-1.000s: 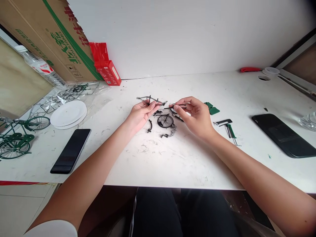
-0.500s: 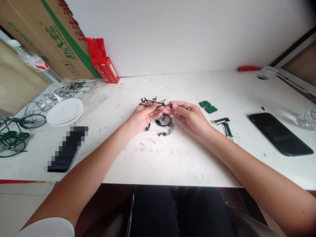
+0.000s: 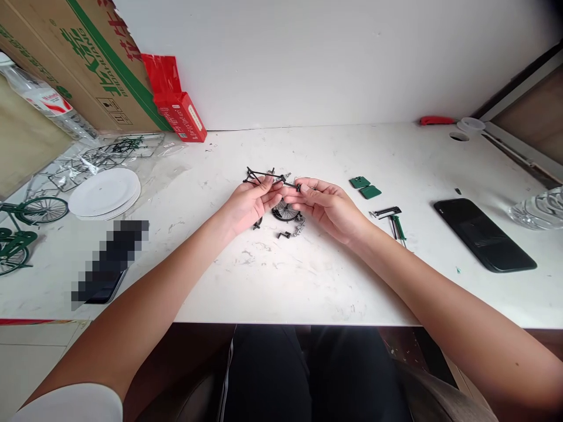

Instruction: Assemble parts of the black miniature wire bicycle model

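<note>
Nearest the camera, two bare forearms reach forward over the white, scuffed tabletop and meet at its middle. The left hand lies palm up, its fingers closed on the small black metal bicycle frame, which it holds just above the surface. The right hand faces it, thumb and fingertips pinched together on the frame's right end, so both hands grip the same piece and nearly touch.

Directly under the hands, on the table, lie a small black spoked wheel, a short silver chain with a black crank and a curved black mudguard piece.

To the right of the hands sit two flat green plastic pieces and a green-handled screwdriver with black hex keys; farther right lies a black smartphone face up. On the left, a blurred-out dark slab lies near the table edge, a stack of white round plates sits beyond it, and a finished green model bicycle stands at the far left.

At the back, a red carton leans against a large brown cardboard box with green print, and the white wall rises behind.
</note>
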### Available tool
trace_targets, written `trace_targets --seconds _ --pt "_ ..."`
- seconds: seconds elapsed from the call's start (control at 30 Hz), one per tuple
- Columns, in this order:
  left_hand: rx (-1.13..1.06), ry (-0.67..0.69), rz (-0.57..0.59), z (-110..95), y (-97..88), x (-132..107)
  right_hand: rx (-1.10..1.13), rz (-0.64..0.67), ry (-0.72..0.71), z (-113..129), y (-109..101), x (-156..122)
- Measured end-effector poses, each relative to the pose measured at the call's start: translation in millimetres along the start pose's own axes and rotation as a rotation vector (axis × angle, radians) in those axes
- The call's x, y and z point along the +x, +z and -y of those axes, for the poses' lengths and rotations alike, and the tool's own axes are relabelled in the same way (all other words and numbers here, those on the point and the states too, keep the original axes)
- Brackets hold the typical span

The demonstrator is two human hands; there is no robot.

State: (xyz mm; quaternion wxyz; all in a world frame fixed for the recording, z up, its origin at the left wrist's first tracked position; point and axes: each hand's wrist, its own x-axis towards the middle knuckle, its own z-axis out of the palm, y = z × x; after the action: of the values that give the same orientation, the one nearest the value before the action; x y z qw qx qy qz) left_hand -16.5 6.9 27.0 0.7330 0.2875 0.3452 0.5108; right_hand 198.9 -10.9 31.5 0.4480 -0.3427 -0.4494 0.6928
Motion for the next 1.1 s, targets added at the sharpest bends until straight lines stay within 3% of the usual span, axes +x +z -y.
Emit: trace_targets --seconds 0.4,0.7,0.9,1.1 --pt "0.036 -0.036 0.003 -1.6 0.4 -0.3 0.007 -0.026 0.031 -1.3 -1.3 0.2" --pt "0.054 0.001 0.042 -5.4 3.7 -3.3 -0.076 -0.027 -0.071 -9.0 -5.6 4.8" --pt "0.211 0.019 0.145 -2.3 0.1 -4.5 -0.143 -0.001 -0.149 -6.7 -1.9 3.1" --pt "0.355 0.105 0.115 -10.6 5.2 -9.9 -0.281 -0.001 -0.253 1.4 3.9 -2.2"
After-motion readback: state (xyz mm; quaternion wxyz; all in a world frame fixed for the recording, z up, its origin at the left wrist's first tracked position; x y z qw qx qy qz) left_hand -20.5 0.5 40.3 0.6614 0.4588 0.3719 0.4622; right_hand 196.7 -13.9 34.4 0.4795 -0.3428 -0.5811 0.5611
